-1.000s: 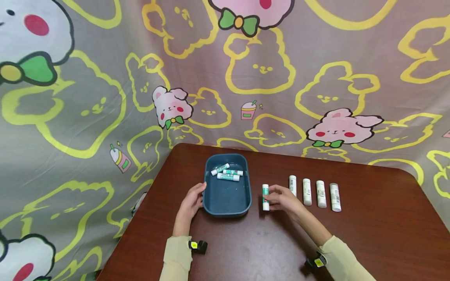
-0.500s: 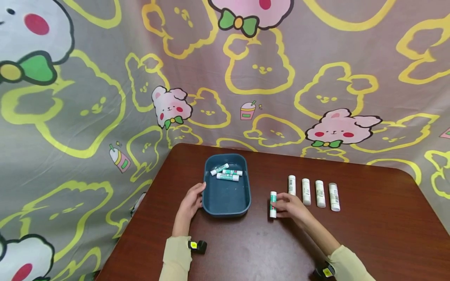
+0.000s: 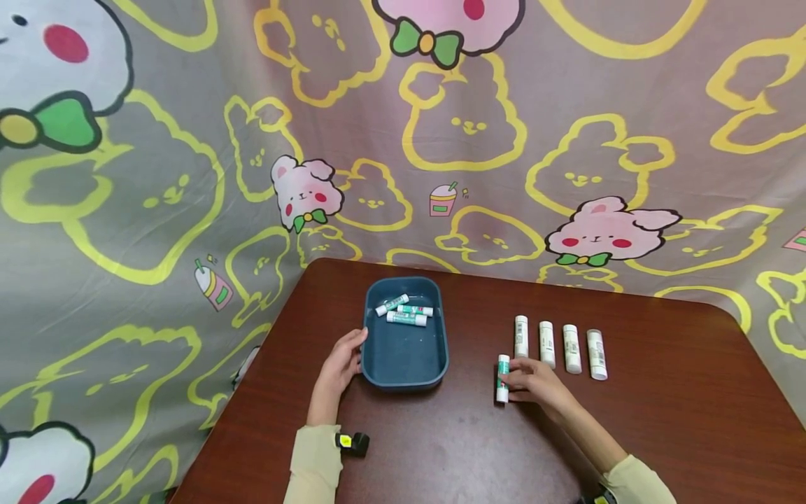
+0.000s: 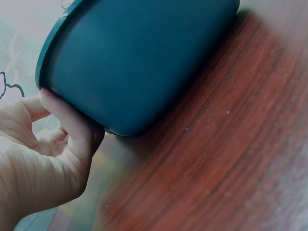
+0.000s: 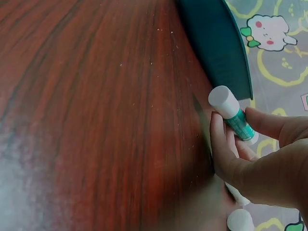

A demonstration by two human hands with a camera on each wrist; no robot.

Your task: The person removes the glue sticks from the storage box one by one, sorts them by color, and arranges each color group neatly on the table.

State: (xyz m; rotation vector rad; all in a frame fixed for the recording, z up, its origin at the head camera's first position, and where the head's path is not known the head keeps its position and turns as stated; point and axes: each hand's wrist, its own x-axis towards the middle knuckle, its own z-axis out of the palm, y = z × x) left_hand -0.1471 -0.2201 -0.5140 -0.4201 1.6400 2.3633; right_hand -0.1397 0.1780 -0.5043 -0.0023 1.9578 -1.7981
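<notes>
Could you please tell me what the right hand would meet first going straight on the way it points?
Holding the tube, the right hand would probably meet the blue tray first, at its right wall; the hand's height is unclear.

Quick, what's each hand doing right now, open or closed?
Left hand: touching the blue tray; open or closed, can't tell.
Right hand: closed, holding a green-and-white tube.
</notes>
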